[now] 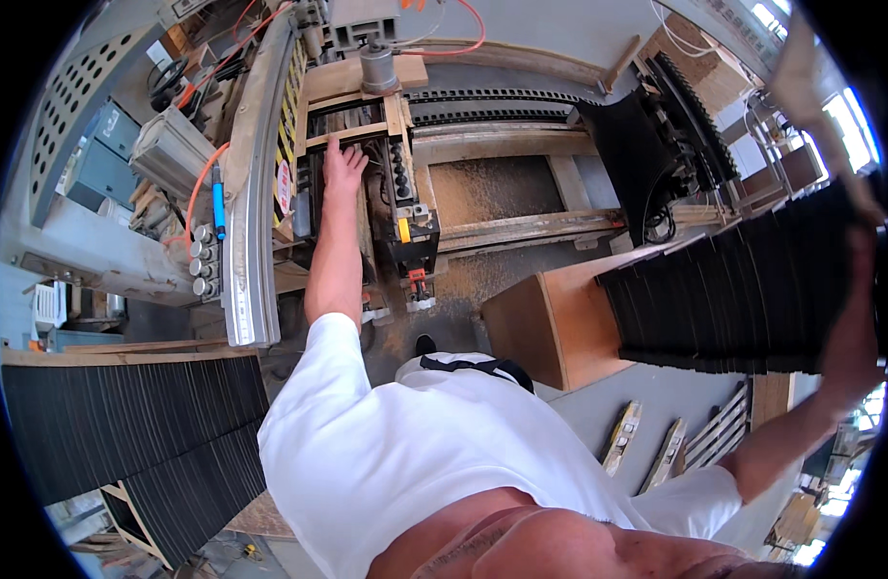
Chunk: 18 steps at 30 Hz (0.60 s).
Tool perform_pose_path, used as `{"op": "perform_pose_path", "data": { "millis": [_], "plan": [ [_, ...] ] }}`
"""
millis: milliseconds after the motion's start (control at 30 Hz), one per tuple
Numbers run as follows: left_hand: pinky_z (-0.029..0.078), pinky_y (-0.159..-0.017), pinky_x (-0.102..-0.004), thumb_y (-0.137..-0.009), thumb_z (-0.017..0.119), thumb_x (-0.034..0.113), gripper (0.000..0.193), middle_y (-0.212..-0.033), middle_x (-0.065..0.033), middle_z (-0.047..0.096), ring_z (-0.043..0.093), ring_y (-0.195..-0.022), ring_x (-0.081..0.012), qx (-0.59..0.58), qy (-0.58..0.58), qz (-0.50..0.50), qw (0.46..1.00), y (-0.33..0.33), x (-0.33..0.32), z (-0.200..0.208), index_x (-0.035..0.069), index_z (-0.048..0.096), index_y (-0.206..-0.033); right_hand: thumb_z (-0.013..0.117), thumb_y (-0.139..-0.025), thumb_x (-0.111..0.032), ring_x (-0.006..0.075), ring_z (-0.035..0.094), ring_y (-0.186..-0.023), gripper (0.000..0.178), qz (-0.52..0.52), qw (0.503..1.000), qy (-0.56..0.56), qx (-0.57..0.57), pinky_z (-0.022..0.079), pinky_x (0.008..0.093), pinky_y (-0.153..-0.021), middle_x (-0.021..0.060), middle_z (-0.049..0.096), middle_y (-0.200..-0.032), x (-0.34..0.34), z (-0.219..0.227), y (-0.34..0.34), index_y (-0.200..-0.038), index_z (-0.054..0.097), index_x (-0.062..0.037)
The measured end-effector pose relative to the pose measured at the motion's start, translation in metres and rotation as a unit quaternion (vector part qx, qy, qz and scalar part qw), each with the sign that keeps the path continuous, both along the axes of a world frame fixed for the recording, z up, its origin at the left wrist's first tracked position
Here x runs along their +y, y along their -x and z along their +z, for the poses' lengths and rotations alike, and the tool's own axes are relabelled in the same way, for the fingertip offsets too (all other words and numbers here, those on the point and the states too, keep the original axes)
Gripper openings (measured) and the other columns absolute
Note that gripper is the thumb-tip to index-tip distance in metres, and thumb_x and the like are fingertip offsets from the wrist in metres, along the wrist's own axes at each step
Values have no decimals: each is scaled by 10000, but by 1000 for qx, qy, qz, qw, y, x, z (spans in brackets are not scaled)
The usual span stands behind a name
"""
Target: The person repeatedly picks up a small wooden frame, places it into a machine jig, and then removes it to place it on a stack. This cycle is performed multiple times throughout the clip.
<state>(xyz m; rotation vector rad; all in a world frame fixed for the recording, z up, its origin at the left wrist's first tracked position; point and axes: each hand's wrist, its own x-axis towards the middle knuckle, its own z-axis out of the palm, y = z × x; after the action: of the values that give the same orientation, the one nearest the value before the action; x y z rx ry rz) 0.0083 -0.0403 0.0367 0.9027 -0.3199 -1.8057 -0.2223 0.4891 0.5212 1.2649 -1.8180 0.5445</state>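
My left hand (pixel 345 166) reaches forward into a woodworking machine, its fingers stretched out and spread. The fingertips are at a pale wooden strip (pixel 343 135), part of a wooden frame lying in the machine bed. Above the frame's far end stands a round metal press cylinder (pixel 377 69). My right arm stretches far out to the right, and my right hand (pixel 861 232) is blurred at the picture's dark rim, by a stack of black panels (pixel 724 280). A long, pale, smeared piece (pixel 815 96) runs up from beside that hand; whether I grip it cannot be made out.
A metal beam with a ruler scale (pixel 246 280) and a blue marker (pixel 219 207) stands left of my arm. Another stack of black panels (pixel 125 415) is at the lower left. A brown wooden box (pixel 531 328) and sawdust (pixel 502 198) lie right of the machine.
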Motion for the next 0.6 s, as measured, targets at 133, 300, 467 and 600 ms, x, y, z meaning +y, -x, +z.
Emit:
{"op": "perform_pose_path", "data": {
  "millis": [133,300,467,600],
  "plan": [
    [339,-1095,-569,-928,609,433,788,-1505,-227,260,270,-1401,-414,58,37,41,997,-14,-27,-10,40,209,-1481,747,-713,31,267,643,-922,222,213,970,-119,-20,507,369,-822,101,676,-982,-93,-85,-50,-914,684,-40],
    [406,-1055,-567,-950,617,264,573,-1453,-189,338,262,-1403,-385,66,0,60,996,-5,-13,-24,48,351,-1409,740,-742,-82,250,620,-882,153,328,929,-112,-134,494,370,-802,58,687,-944,-193,-207,-51,-881,676,-67],
    [449,-1036,-465,-987,538,191,310,-1212,-119,564,532,-1176,-288,111,30,7,993,-18,83,-14,15,504,-1240,737,-756,-111,263,630,-897,151,393,886,-126,-212,501,379,-800,54,699,-940,-297,-322,-67,-892,694,-61],
    [472,-1004,-420,-922,526,24,247,-1128,-124,613,580,-1100,-270,146,60,-45,986,-43,126,-15,-3,557,-1166,718,-779,-158,281,618,-867,145,436,854,-155,-235,490,397,-783,57,692,-914,-363,-382,-105,-890,672,-76]
  ]
}}
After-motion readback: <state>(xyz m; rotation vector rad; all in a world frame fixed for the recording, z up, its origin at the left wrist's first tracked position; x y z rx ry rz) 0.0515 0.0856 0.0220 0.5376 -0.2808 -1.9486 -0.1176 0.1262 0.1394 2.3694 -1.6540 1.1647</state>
